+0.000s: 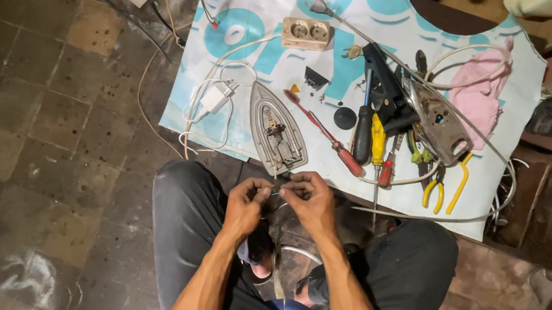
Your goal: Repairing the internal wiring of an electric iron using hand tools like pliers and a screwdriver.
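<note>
Two hands, left [245, 205] & right [313, 200], meet over the lap, both pinching a tiny part [276, 189] w/ fingertips, just below the iron plate [278, 131] on the mat [245, 64].

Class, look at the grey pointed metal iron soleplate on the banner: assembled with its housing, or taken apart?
Taken apart: the grey pointed metal iron soleplate lies bare, inner fittings exposed, no housing on it.

Makeshift repair workshop on a tiled floor.
Printed banner sheet [266, 17] spread as a work mat; on it a dismantled iron soleplate [278, 132], screwdrivers [364, 128], yellow-handled pliers [446, 186], socket strip [305, 33], loose cables [207, 106]; cluttered shelf far right.
</note>
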